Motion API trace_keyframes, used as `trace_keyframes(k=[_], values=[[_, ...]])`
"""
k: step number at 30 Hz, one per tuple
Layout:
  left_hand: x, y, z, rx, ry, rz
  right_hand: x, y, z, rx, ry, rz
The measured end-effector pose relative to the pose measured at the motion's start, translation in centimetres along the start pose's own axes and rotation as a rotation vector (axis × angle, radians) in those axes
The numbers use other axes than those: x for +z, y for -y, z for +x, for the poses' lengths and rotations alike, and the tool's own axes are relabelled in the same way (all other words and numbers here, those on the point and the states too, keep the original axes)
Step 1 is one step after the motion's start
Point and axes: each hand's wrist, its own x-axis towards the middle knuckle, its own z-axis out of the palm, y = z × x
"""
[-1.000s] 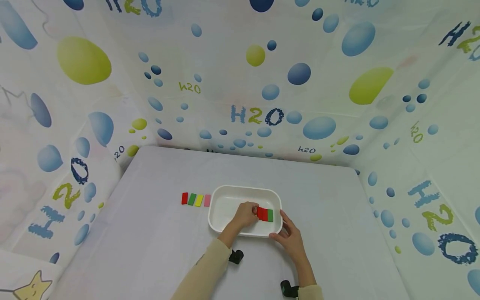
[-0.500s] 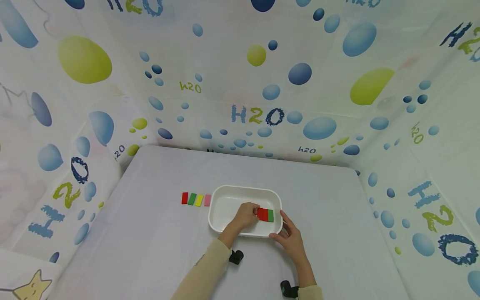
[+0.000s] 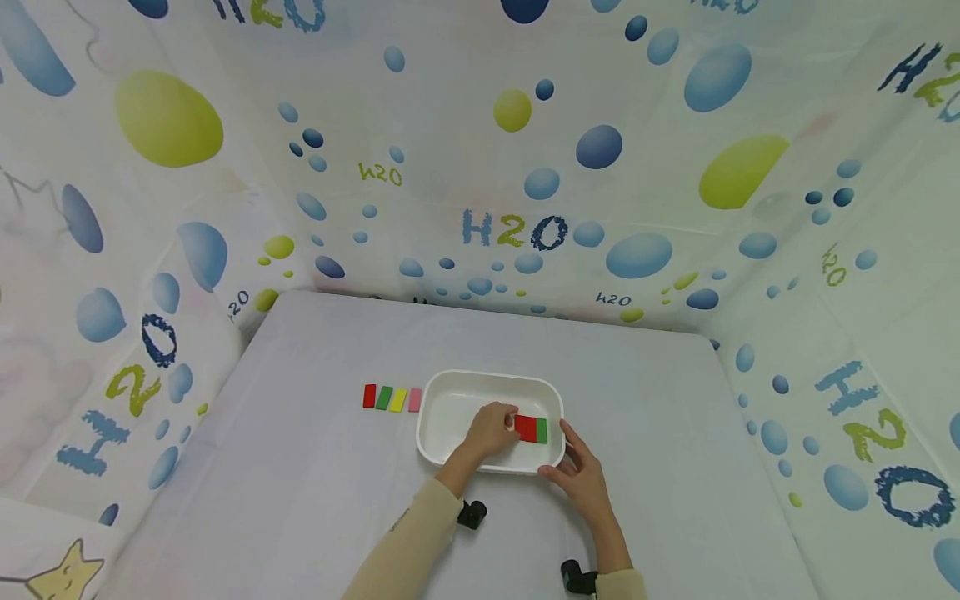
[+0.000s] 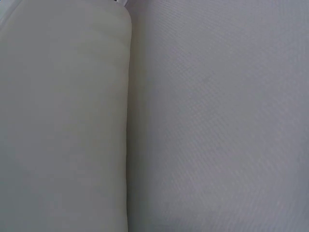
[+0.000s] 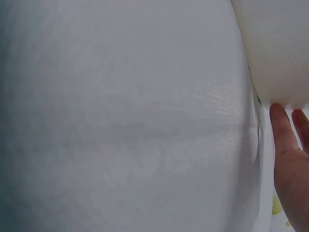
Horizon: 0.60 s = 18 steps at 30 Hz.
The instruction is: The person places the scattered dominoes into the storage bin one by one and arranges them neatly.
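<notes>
- A white tray (image 3: pixel 450 400), oblong with rounded corners and a raised rim, sits on the pale grey table (image 3: pixel 300 500) near its front middle.
- Inside the tray, toward its right end, lie flat blocks side by side: a red block (image 3: pixel 527 428) and, touching it on the right, a green block (image 3: pixel 542 431).
- The left hand (image 3: pixel 491 429) reaches into the tray over the near rim, its fingers curled down on the left edge of the red block; whether it pinches the block or only presses on it cannot be told.
- The right hand (image 3: pixel 579 471) rests at the tray's near right corner, thumb and fingers bent around the rim; the right wrist view shows fingertips (image 5: pixel 281 126) touching the tray's outer wall.
- On the table just left of the tray stands a row of four blocks (image 3: pixel 392 399): red, green, yellow, pink, the pink one next to the tray.
- Both sleeves are beige.
</notes>
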Motion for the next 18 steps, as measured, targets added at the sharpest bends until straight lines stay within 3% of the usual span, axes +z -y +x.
trace_keyframes(k=[5,10,14,18], values=[[-0.2,0.2,0.0,0.032,-0.077,-0.006,0.1,0.2,-0.1,-0.007,-0.006,-0.012],[-1.2,0.4,-0.4,0.182,-0.230,-0.074,0.2,-0.3,0.1,-0.027,-0.015,-0.014],[-3.8,0.3,-1.1,0.306,-0.376,-0.136,0.2,-0.2,0.0,-0.033,-0.027,-0.026],[-7.4,0.5,-2.0,0.312,-0.496,-0.203,0.1,-0.3,0.0,-0.028,-0.030,-0.013]])
